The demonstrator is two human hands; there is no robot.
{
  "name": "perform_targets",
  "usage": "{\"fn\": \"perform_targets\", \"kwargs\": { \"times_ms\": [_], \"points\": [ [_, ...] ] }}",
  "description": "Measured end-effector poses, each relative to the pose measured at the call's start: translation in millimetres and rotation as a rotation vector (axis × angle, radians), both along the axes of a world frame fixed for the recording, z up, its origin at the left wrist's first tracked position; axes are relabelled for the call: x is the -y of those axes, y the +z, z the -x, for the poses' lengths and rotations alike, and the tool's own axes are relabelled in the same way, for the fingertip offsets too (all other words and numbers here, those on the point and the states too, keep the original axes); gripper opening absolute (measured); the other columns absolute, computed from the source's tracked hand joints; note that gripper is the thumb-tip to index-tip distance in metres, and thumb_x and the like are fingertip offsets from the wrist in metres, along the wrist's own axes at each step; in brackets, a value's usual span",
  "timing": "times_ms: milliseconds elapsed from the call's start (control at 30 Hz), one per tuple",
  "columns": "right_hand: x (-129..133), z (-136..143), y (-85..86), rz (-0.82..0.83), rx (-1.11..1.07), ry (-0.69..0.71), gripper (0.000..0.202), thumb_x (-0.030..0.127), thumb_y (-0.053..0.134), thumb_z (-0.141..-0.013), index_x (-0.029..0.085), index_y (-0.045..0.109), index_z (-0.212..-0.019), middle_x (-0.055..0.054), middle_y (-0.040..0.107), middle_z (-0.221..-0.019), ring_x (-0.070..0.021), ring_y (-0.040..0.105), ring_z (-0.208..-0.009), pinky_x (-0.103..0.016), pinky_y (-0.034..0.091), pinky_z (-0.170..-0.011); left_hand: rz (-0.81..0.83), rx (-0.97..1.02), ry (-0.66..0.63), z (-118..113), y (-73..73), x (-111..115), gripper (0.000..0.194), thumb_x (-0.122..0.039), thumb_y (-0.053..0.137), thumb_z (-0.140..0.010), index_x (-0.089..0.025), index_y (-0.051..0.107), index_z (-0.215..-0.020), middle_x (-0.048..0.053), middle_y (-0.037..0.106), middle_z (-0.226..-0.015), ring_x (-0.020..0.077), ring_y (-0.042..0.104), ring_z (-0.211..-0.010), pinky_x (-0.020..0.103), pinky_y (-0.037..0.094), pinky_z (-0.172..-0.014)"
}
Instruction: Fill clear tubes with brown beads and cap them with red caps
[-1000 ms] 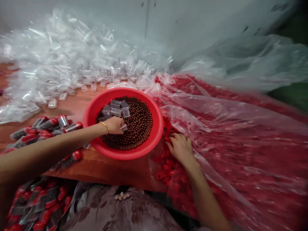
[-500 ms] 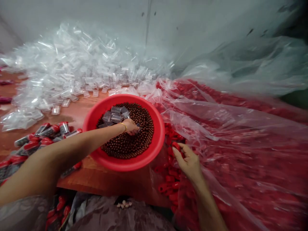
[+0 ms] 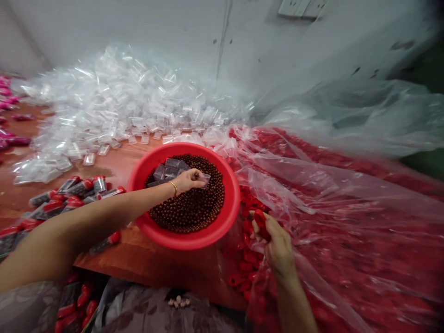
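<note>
A red basin (image 3: 227, 217) holds many small dark brown beads (image 3: 187, 212) with several clear containers (image 3: 171, 167) lying on them. Over the beads, my left hand (image 3: 190, 179), with a gold bangle at the wrist, grips a small clear container (image 3: 205, 178) by its side. To the right of the basin, my right hand (image 3: 274, 236) has its fingers closed on a red cap (image 3: 262, 225). Beneath that hand lie loose red caps (image 3: 246, 259).
Clear containers (image 3: 114, 101) are heaped along the wall. Filled red-capped containers (image 3: 78, 189) lie left of the basin. Plastic sheeting (image 3: 347, 208) covers red pieces at the right. Pink items (image 3: 14, 138) are at the far left.
My left hand has risen from the beads with the clear container. My right hand has lifted and turned slightly with the red cap. The view has tilted up a little.
</note>
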State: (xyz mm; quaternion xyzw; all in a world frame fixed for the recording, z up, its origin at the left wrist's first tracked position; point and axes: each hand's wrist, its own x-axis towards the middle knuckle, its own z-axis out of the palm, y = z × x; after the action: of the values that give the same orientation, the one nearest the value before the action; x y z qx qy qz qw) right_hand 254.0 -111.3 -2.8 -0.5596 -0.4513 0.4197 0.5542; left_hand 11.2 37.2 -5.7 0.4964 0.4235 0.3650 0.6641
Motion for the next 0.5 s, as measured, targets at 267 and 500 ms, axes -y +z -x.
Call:
{"fn": "perform_targets", "kwargs": {
  "times_ms": [267, 500],
  "points": [
    [-8, 37, 20.6, -0.100, 0.066, 0.110, 0.032, 0.044, 0.059, -0.079, 0.019, 0.065, -0.097, 0.004, 0.051, -0.057, -0.0085, 0.046, -0.046, -0.021, 0.037, -0.043, 0.184, -0.560, -0.154, 18, 25.7, 39, 0.046, -0.016, 0.042, -0.086, -0.019, 0.042, -0.132, -0.002, 0.061, -0.064, 0.0096, 0.056, -0.042, 0.023, 0.046, -0.053],
    [-3, 56, 26.5, -0.170, 0.150, 0.140, 0.028, 0.041, 0.057, -0.083, 0.019, 0.065, -0.097, 0.004, 0.051, -0.055, -0.0081, 0.045, -0.047, -0.021, 0.037, -0.045, -0.083, -0.938, -0.483, 28, 18.9, 45, 0.058, -0.007, 0.053, -0.070, -0.025, 0.053, -0.126, 0.004, 0.069, -0.089, 0.0191, 0.066, -0.077, 0.026, 0.048, -0.070]
  ]
}}
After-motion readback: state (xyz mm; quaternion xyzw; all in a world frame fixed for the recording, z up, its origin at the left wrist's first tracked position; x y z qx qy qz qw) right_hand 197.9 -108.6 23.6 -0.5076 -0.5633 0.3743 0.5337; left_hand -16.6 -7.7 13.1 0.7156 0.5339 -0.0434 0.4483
